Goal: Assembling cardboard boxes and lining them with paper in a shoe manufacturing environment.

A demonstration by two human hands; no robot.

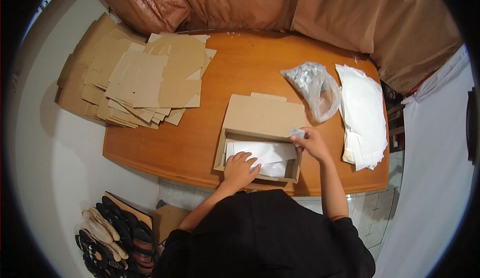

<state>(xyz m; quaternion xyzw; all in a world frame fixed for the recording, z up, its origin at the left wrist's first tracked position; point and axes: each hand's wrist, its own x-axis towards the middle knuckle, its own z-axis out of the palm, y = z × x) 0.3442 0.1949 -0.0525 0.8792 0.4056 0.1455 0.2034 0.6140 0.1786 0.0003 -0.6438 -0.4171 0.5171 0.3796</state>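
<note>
An open brown cardboard box [219,150] lies near the front edge of the table, its lid [262,114] folded back away from me. White paper [272,152] is folded inside it, hiding whatever may lie beneath. My left hand [241,169] rests on the paper at the box's near left, fingers spread. Above the box's right end, my right hand [314,142] pinches a small pale grey packet [297,132] between thumb and fingers. Beyond that hand sits a clear plastic bag [312,75] with several similar greyish pieces inside.
Flattened cardboard pieces [145,78] are piled at the table's left. A stack of white paper sheets [364,118] lies along the right edge. Brown drapes [240,3] hang behind the wooden table [165,143]. Several sandals [117,228] are on the floor at lower left.
</note>
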